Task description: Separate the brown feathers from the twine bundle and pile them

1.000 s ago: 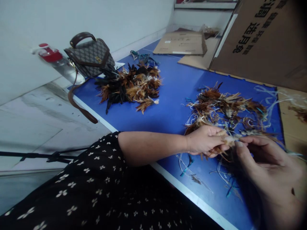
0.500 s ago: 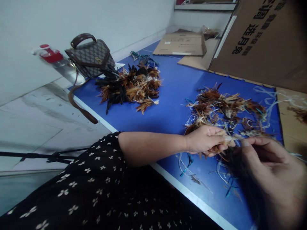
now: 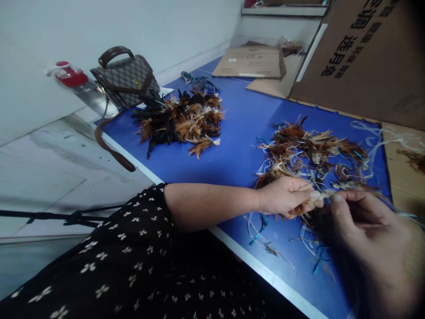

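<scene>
Left hand [image 3: 285,195] closed round feather tuft [image 3: 317,198], right hand [image 3: 368,235] pinching its end with 2 fingers; both over blue worktop [image 3: 239,128], at loose feather pile [image 3: 312,148]; tuft likely light, soft, fragile; best gripped at quills.

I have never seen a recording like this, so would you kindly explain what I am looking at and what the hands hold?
There is no machine here: a person works with two bare hands, and the picture comes from a camera worn on the head, looking forward and down. The left hand and the right hand pinch a small bundle of feathers between their fingertips. Behind them on the blue table lies a loose heap of brown feathers and pale strings; farther off sits a denser pile of brown and black feathers. A patterned handbag and a red-capped bottle are at the far corner, with a cardboard box on the right.
</scene>
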`<action>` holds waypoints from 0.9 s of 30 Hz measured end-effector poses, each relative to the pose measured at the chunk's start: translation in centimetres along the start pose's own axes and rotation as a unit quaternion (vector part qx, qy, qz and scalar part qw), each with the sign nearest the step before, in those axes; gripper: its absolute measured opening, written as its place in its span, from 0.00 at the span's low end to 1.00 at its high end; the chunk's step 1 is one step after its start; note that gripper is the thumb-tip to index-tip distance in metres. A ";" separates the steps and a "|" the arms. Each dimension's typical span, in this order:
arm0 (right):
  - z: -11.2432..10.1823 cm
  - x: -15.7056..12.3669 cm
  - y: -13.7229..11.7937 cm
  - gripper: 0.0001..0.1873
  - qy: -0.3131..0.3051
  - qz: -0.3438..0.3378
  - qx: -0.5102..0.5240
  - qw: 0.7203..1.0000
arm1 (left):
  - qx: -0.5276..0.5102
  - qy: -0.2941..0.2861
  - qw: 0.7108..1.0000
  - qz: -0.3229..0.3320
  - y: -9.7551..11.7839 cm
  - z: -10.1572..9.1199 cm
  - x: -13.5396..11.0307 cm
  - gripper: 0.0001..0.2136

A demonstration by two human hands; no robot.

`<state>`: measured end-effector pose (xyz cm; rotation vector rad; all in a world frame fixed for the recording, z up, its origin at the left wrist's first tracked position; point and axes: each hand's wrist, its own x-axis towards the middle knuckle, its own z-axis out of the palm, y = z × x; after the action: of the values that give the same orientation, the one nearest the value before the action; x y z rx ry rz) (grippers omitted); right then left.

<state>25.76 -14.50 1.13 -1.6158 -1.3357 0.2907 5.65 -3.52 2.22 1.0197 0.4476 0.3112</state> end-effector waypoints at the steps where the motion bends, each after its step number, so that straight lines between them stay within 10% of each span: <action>1: 0.0 0.0 -0.6 0.15 0.012 0.013 0.001 1.000 | -0.007 0.000 1.000 -0.004 0.0 0.0 0.0 0.15; 9: -0.3 0.2 -1.4 0.32 -0.062 0.033 0.089 0.994 | -0.033 0.001 0.999 -0.006 -0.2 0.0 0.0 0.14; 12: -0.1 0.4 -0.3 0.24 -0.095 0.007 0.082 0.992 | -0.024 0.006 1.000 -0.011 -0.1 0.1 -0.1 0.12; 27: -0.5 0.2 -1.0 0.23 -0.001 0.019 0.041 0.999 | 0.002 0.039 0.999 -0.020 0.2 0.4 0.2 0.12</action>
<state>25.52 -14.70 2.24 -1.5729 -1.2794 0.3648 6.05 -3.63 2.48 1.0045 0.5381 0.3144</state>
